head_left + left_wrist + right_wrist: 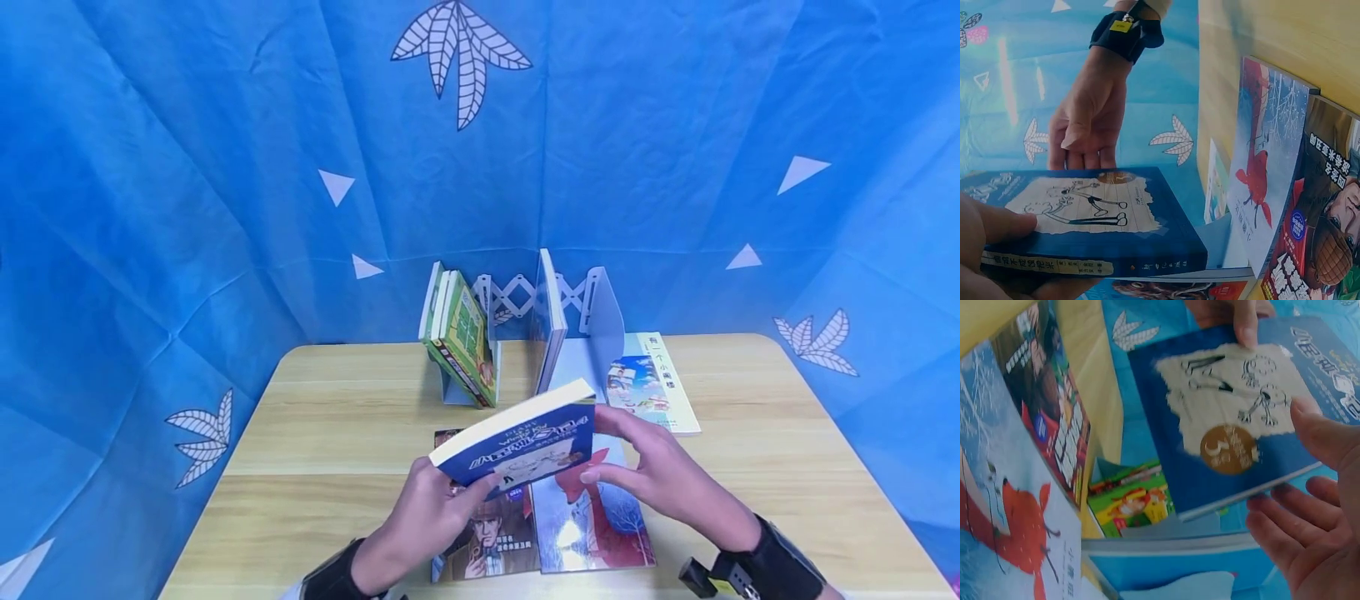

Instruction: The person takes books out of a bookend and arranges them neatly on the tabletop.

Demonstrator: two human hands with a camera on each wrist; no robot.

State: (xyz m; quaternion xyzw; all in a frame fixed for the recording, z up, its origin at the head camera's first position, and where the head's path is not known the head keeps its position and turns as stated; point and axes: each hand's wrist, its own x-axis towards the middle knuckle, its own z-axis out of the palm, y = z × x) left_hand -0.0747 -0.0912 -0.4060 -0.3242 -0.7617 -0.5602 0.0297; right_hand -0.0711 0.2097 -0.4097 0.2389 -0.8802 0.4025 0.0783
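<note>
Blue book (525,446) held tilted above the table (315,467), well in from its side edges; I see the left hand (427,512) gripping it, thumb on the cover, while the right hand (663,471) has fingers spread around its other end, contact unclear. Below lie a brown book (495,542) and a fox book (626,533); a rack (606,321) stands near the back edge

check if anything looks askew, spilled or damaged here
No spill or damage shows. Mildly odd: the pale book lies flat beside the right end of the rack, while the fox book and detective book lie side by side in front. The ragged patch on the held blue book appears to be printed.
</note>
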